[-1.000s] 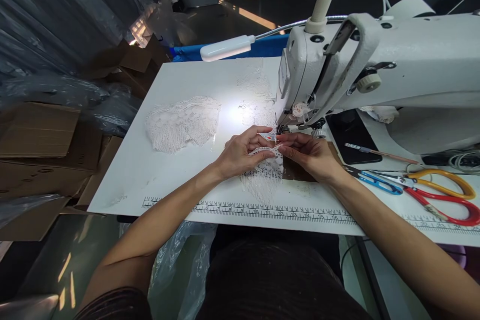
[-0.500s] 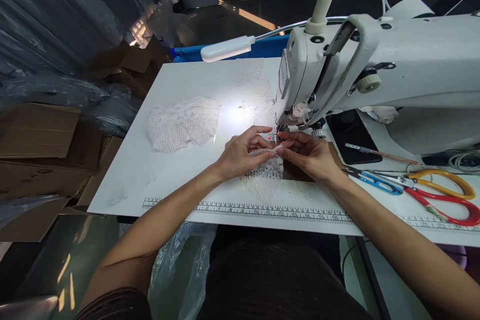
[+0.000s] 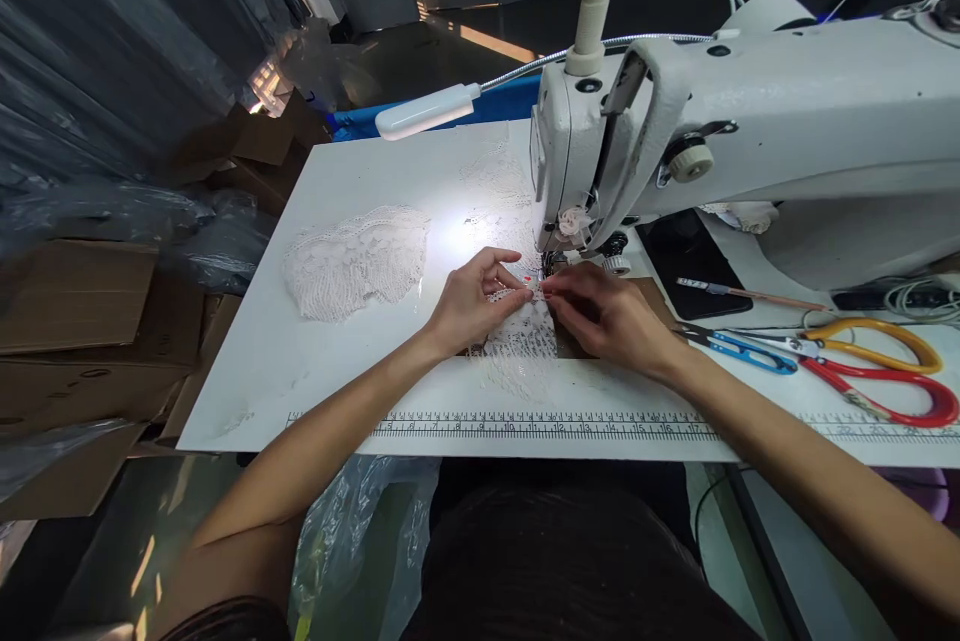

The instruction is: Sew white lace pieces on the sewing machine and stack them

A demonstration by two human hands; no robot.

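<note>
White fringed lace (image 3: pixel 523 333) lies under the needle area of a white sewing machine (image 3: pixel 574 146), its fringe hanging toward the table's front. My left hand (image 3: pixel 480 299) pinches the lace's upper edge between thumb and fingers, just left of the presser foot. From the right, my right hand (image 3: pixel 604 313) closes its thumb and fingertips at the same edge, close to the foot; its fingertips partly hide the lace there. More lace stretches behind the needle toward the far edge. A separate fringed lace piece (image 3: pixel 360 263) rests flat to the left.
Blue thread snips (image 3: pixel 754 353), scissors with orange and red handles (image 3: pixel 885 396), a pen (image 3: pixel 750 294) and a black phone-like slab (image 3: pixel 690 261) lie right. A ruler strip (image 3: pixel 525 427) runs along the front of the table (image 3: pixel 247 361). Cardboard boxes (image 3: pixel 82 301) stand left. A lamp (image 3: pixel 427 111) overhangs the table.
The lace edge between my hands has gone from raised and gathered to lying flatter by the foot. My right fingers have drawn in closer together. The whole view has shifted slightly.
</note>
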